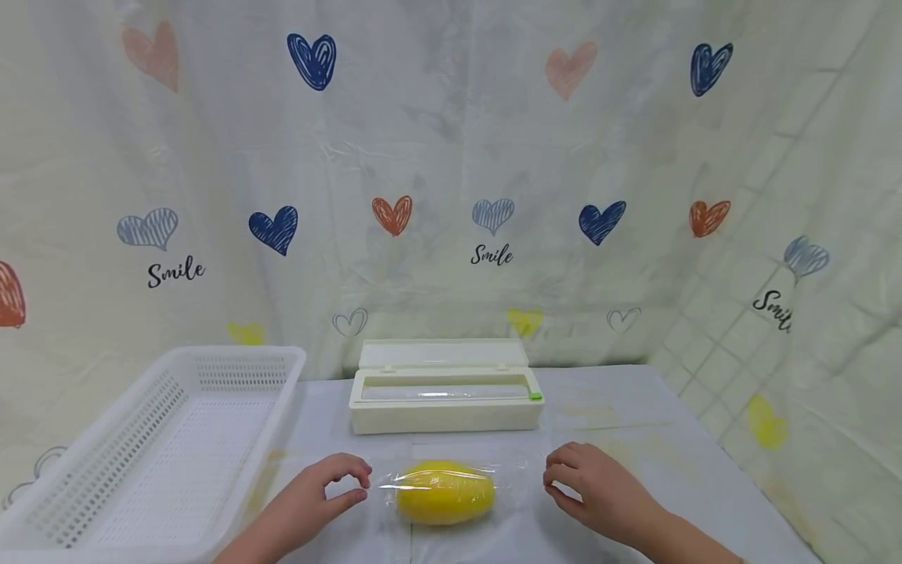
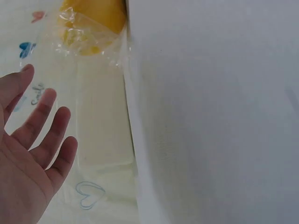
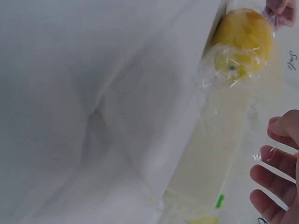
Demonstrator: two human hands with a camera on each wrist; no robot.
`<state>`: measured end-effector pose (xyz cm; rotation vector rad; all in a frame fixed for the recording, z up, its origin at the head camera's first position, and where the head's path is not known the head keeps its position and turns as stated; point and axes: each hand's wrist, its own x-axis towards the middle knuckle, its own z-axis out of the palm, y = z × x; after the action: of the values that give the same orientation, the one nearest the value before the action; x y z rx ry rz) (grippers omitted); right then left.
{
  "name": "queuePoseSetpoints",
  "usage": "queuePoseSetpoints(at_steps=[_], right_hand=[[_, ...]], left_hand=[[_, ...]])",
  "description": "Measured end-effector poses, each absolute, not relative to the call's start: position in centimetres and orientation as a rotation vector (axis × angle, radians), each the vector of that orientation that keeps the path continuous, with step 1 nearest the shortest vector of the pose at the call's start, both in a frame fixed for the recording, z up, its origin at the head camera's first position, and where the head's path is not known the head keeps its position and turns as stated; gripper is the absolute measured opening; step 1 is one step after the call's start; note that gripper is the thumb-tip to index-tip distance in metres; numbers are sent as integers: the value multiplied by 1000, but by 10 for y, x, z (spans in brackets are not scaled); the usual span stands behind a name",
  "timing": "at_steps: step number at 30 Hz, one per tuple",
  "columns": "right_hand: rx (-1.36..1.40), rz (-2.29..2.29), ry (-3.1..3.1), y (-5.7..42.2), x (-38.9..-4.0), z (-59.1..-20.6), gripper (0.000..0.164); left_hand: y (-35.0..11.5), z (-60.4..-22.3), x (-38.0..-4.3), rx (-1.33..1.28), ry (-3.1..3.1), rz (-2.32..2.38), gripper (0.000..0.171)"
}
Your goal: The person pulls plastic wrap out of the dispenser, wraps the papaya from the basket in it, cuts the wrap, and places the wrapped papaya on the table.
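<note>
A yellow oval fruit (image 1: 445,493), wrapped in clear cling film (image 1: 509,470), lies on the table before me. The film's loose ends stick out crumpled at both sides. To the left of the fruit is my left hand (image 1: 317,493), its relaxed fingers apart near one film end. My right hand (image 1: 606,493) hovers on the other side, thumb and fingers spread and loosely bent, with nothing held between them. In the left wrist view, the left hand's fingers (image 2: 58,123) stand apart from the wrapped fruit (image 2: 93,23). The right wrist view shows the fruit (image 3: 245,39) beyond the right fingers.
Behind the fruit stands a cream cling film box (image 1: 444,417), its lid (image 1: 444,354) raised and a roll (image 1: 444,392) inside. A green slider (image 1: 535,395) sits at its right end. A white perforated basket (image 1: 278,423) occupies the left side. A heart-printed curtain (image 1: 423,157) hangs behind.
</note>
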<state>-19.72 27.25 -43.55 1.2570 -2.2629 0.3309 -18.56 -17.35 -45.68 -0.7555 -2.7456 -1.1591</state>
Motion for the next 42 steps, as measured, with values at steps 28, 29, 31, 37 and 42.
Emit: queuePoseSetpoints(at_steps=[28, 29, 31, 37, 42], right_hand=[[1309, 40, -2758, 244, -211, -453, 12], [1311, 37, -2752, 244, -211, -453, 12], [1319, 35, -2728, 246, -210, -454, 10], [1248, 93, -2699, 254, -206, -455, 16], [1167, 158, -2680, 260, -202, -456, 23]], left_hand=[[-163, -463, -199, -1004, -2819, -568, 17], [-164, -463, -199, -986, -2836, -583, 14], [-166, -463, -198, -944, -2867, -617, 9], [-170, -461, -191, -786, -2917, -770, 20], [-171, -459, -185, -677, -2913, -886, 39]])
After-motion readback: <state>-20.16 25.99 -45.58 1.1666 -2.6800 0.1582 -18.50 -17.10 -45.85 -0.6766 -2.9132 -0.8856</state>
